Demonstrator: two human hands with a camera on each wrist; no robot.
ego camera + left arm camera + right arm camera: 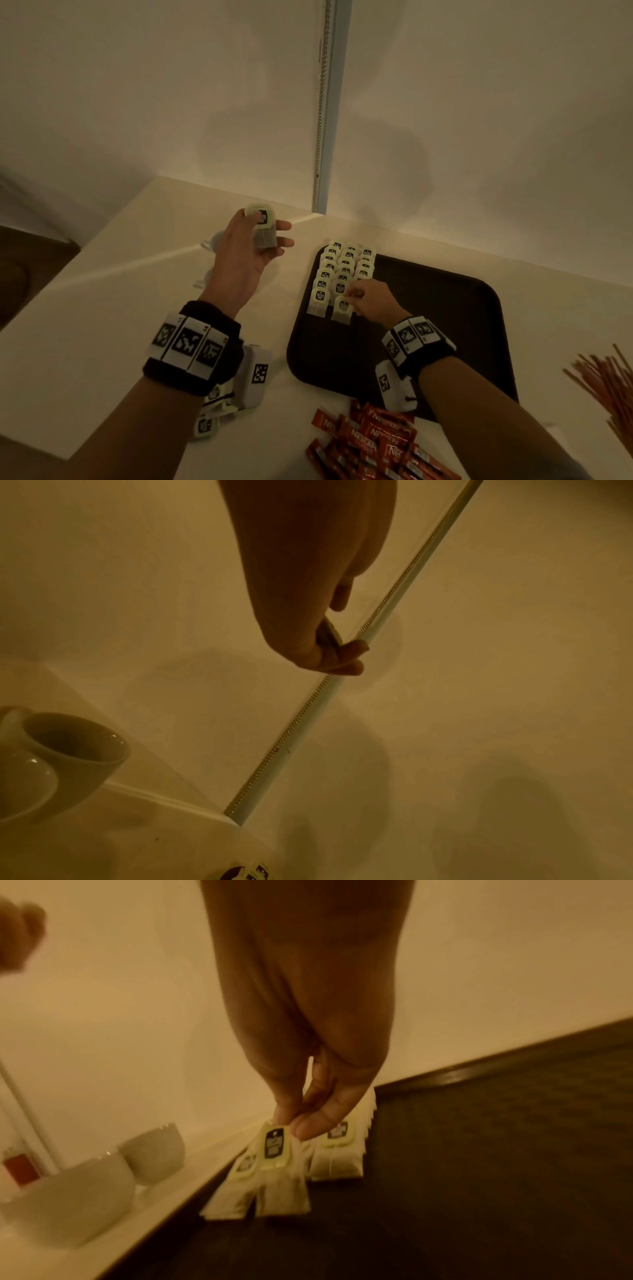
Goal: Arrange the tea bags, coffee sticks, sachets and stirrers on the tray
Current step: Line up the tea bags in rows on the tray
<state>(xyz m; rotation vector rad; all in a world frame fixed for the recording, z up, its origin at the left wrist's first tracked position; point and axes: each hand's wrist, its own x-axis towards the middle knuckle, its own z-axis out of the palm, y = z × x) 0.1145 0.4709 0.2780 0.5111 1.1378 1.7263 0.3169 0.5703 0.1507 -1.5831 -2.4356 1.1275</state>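
Seen from the head camera, a person's right hand (371,299) pinches the paper tag of a tea bag (342,310) and lowers it at the near end of the middle row on a dark, round-cornered tray (479,329), where three overlapping rows of tea bags (346,270) fill the far left corner, apparently shingled so each label shows. The left hand (251,253) hovers over the pale counter (102,308), its fingers curled round a spare tea bag (262,229), probably the next to be laid. Glossy orange coffee sticks (373,442) lie heaped at the tray's near edge; thin stirrers (606,380) fan out to the right, both still off the tray. From the left wrist, the fingertips (346,657) clamp a sliver of the bag, above a smooth white cup (73,748). From the right wrist, thumb and forefinger grip the stiff tag of the soft, gauzy pouch (279,1172), its lower edge on or just above the textured tray beside its neighbours; two rounded cups (103,1167) stand on the counter just beyond.
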